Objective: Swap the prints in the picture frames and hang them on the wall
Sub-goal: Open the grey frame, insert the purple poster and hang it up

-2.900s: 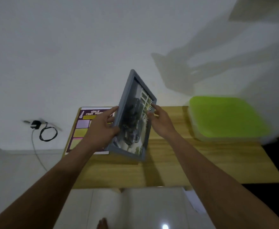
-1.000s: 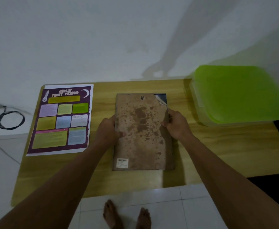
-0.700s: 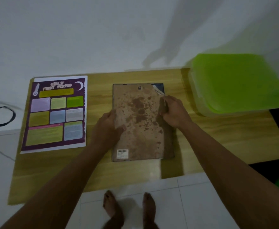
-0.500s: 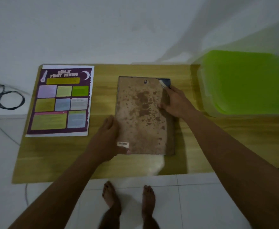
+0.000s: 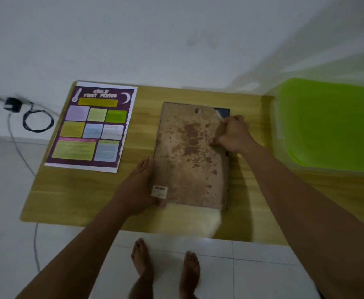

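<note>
Fingers (image 5: 147, 169) of the left hand (image 5: 137, 190), just beyond two bare feet (image 5: 142, 262) on glossy white floor tiles (image 5: 252, 277), lie straight against the lower left edge of the picture frame (image 5: 189, 171), thumb at its bottom corner. The frame lies face down, mid-bench, its backing board (image 5: 183, 134) a brown, blotchy rectangle with a white barcode sticker (image 5: 159, 191) near the thumb and a small metal hanger (image 5: 196, 110) at the far edge. The right hand (image 5: 234, 134) has its fingers (image 5: 216, 140) curled round the board's right edge. The bench (image 5: 73, 197) is pale wood-grain. A purple poster (image 5: 92, 126) with coloured panels lies flat to the left; a translucent container with a lime-green lid (image 5: 332, 124) sits to the right. Behind stands a plain white wall (image 5: 133, 39), with a black charger (image 5: 11, 104) and looped cable (image 5: 37, 121).
</note>
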Action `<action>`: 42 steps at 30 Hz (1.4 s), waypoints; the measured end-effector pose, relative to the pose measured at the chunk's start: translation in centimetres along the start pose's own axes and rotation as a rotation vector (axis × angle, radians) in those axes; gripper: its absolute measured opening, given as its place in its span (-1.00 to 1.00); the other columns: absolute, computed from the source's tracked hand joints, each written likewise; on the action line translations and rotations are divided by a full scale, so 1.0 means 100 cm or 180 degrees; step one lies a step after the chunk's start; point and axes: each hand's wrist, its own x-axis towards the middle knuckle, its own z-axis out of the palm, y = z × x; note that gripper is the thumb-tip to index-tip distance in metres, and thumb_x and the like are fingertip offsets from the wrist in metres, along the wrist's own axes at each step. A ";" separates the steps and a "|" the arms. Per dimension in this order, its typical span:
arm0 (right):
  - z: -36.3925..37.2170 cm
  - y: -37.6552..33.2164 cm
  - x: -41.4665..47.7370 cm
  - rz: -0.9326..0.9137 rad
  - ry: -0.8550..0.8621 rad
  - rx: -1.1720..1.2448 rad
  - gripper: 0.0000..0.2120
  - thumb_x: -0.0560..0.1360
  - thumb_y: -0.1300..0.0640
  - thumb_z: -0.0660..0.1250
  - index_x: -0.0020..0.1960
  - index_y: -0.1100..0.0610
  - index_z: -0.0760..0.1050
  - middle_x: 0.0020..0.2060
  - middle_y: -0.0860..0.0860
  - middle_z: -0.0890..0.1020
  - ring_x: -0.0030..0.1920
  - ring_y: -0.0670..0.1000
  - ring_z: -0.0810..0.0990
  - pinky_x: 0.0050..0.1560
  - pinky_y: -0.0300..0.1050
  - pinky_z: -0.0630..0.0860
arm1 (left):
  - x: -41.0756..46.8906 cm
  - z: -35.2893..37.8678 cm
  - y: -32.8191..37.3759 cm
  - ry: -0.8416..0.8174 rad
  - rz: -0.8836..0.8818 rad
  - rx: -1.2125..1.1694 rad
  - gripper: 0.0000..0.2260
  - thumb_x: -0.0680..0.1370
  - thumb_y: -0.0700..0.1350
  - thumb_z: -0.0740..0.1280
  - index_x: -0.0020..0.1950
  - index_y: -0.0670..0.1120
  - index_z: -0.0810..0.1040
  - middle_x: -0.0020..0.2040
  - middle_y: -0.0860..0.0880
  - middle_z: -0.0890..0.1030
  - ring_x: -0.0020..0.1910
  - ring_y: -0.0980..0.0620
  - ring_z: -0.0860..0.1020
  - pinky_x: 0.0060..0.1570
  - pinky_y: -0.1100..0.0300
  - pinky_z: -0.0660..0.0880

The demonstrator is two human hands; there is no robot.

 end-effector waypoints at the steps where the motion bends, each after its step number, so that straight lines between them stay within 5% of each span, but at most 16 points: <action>1: -0.001 -0.001 -0.001 0.0044 0.0013 0.0081 -0.18 0.29 -0.12 0.60 0.39 0.11 0.30 0.34 0.08 0.21 0.36 0.18 0.20 0.36 0.01 0.27 | 0.000 0.000 0.001 -0.0009 0.0008 0.0000 0.22 0.20 0.24 0.56 0.58 0.02 -0.20 0.59 0.02 -0.02 0.55 -0.05 0.04 0.46 -0.16 0.19; 7: -0.006 0.000 -0.002 0.0006 0.0123 0.0563 -0.26 0.21 -0.03 0.67 0.22 0.01 0.31 0.20 0.00 0.27 0.22 0.05 0.23 0.23 -0.01 0.34 | 0.002 0.000 0.001 -0.0001 -0.0039 0.0011 0.24 0.18 0.23 0.58 0.59 -0.03 -0.17 0.59 0.00 -0.01 0.56 -0.04 0.01 0.47 -0.14 0.18; 11: -0.006 0.004 -0.005 -0.0056 -0.0145 0.1575 -0.33 0.26 0.19 0.65 0.16 0.00 0.28 0.13 -0.06 0.44 0.19 0.06 0.46 0.12 0.11 0.54 | 0.004 0.002 -0.001 0.0016 -0.0048 0.0053 0.25 0.16 0.25 0.57 0.58 0.00 -0.18 0.59 0.02 0.00 0.54 -0.07 0.11 0.42 -0.17 0.26; 15: -0.012 0.000 -0.014 0.0031 -0.0148 0.2403 -0.36 0.35 0.36 0.54 0.30 0.05 0.33 0.07 -0.01 0.56 0.04 -0.03 0.58 -0.17 -0.13 0.58 | 0.004 0.003 0.002 0.0012 -0.0090 0.0081 0.24 0.20 0.18 0.59 0.58 -0.07 -0.19 0.59 -0.01 -0.03 0.56 -0.04 -0.01 0.49 -0.12 0.14; 19: -0.010 0.001 -0.023 0.0173 -0.0244 0.3033 -0.32 0.39 0.42 0.49 0.35 0.00 0.30 0.12 0.12 0.63 0.09 0.07 0.64 -0.15 -0.06 0.63 | 0.006 0.002 -0.001 -0.0012 -0.0106 -0.0041 0.26 0.13 0.23 0.58 0.58 0.00 -0.17 0.58 0.03 0.06 0.54 -0.06 0.12 0.41 -0.18 0.28; 23: -0.007 0.008 -0.031 0.0234 -0.0407 0.3127 -0.25 0.45 0.43 0.41 0.46 -0.13 0.29 0.12 0.04 0.67 0.11 0.04 0.64 -0.01 -0.01 0.61 | 0.003 -0.001 0.001 0.0142 -0.0017 -0.0257 0.13 0.22 0.35 0.47 0.58 0.01 -0.07 0.56 0.03 0.15 0.51 -0.04 0.19 0.40 -0.12 0.31; 27: -0.005 0.010 -0.039 0.0328 -0.0250 0.3436 -0.27 0.50 0.44 0.34 0.49 -0.16 0.30 0.11 0.00 0.68 0.10 0.01 0.65 -0.05 -0.05 0.60 | 0.005 -0.008 0.013 0.0500 0.0177 -0.0424 -0.28 0.43 0.07 0.45 0.51 0.01 0.20 0.39 -0.02 0.41 0.32 -0.05 0.42 0.26 -0.02 0.46; 34: -0.003 0.010 -0.045 0.0404 -0.0157 0.3692 -0.26 0.49 0.43 0.35 0.49 -0.17 0.30 0.12 0.01 0.69 0.14 0.07 0.64 0.14 0.09 0.58 | 0.006 -0.017 0.022 0.0937 -0.0065 -0.0759 -0.60 0.50 -0.18 0.39 0.34 -0.06 0.49 0.21 -0.02 0.56 0.14 0.00 0.53 0.12 0.12 0.49; 38: -0.005 0.003 -0.053 0.0456 0.0045 0.3746 -0.41 0.49 0.40 0.39 0.41 -0.01 0.36 0.10 0.10 0.68 0.07 0.09 0.67 0.05 0.10 0.62 | 0.008 -0.034 0.027 0.1127 -0.0356 -0.1215 -0.63 0.49 -0.17 0.42 0.30 -0.09 0.49 0.07 0.01 0.62 -0.03 0.10 0.59 -0.15 0.32 0.48; 42: -0.013 -0.008 -0.065 0.0390 0.0299 0.3573 -0.51 0.48 0.31 0.45 0.32 0.08 0.35 -0.01 0.09 0.70 -0.06 0.05 0.71 -0.18 -0.02 0.62 | 0.001 -0.067 0.037 0.0571 -0.0386 -0.2080 -0.35 0.44 -0.33 0.41 0.47 0.02 0.30 -0.05 -0.06 0.60 -0.08 0.00 0.61 -0.26 0.19 0.52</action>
